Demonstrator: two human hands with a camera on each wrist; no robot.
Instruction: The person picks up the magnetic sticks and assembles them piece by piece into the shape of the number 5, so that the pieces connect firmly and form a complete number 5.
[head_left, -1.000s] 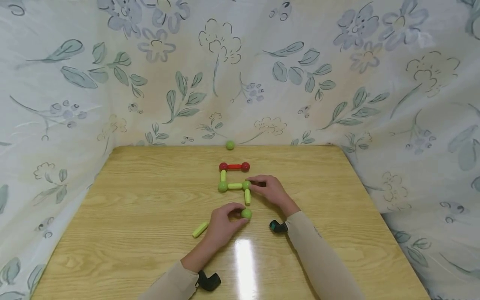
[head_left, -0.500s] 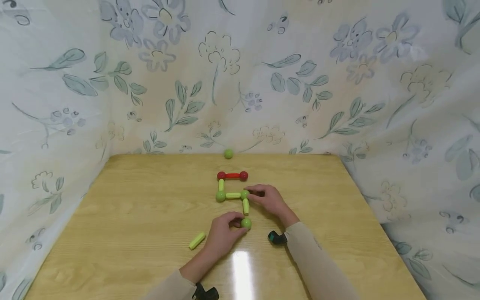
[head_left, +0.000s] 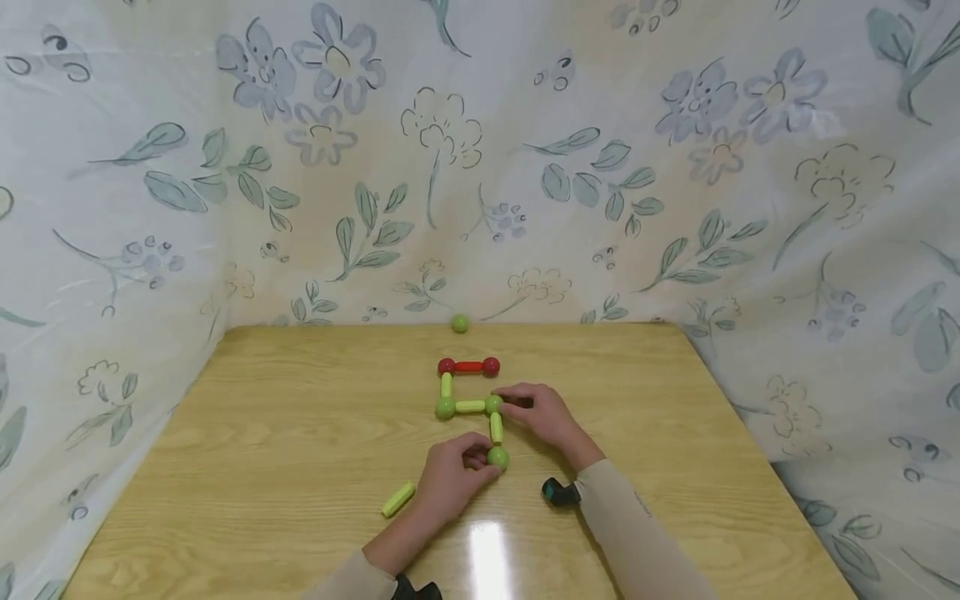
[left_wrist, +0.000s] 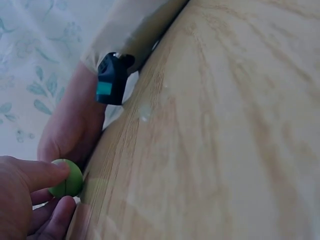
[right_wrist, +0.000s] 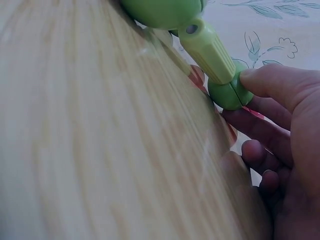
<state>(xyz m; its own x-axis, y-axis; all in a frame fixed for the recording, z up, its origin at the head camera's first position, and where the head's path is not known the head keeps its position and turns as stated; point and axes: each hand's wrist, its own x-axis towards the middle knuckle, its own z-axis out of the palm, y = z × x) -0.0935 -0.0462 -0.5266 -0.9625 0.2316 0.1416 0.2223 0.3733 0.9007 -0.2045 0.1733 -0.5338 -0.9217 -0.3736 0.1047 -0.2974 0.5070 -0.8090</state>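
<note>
My left hand pinches a green building-toy ball at the near end of a yellow-green rod. Whether ball and rod touch I cannot tell; in the right wrist view the rod's dark tip lies very close to it. With thumb and fingers, my right hand holds the green ball at that rod's far end. From there the chain runs left along another rod to a green ball, then back along a rod to a red ball, red rod and second red ball.
A loose yellow-green rod lies left of my left hand. One green ball sits at the wooden table's back edge, against a floral cloth. Black wrist cameras stick out from both sleeves.
My left hand has brought its green ball up to the near end of the rod, narrowing the gap. The right hand keeps its hold. The head view has tilted upward.
</note>
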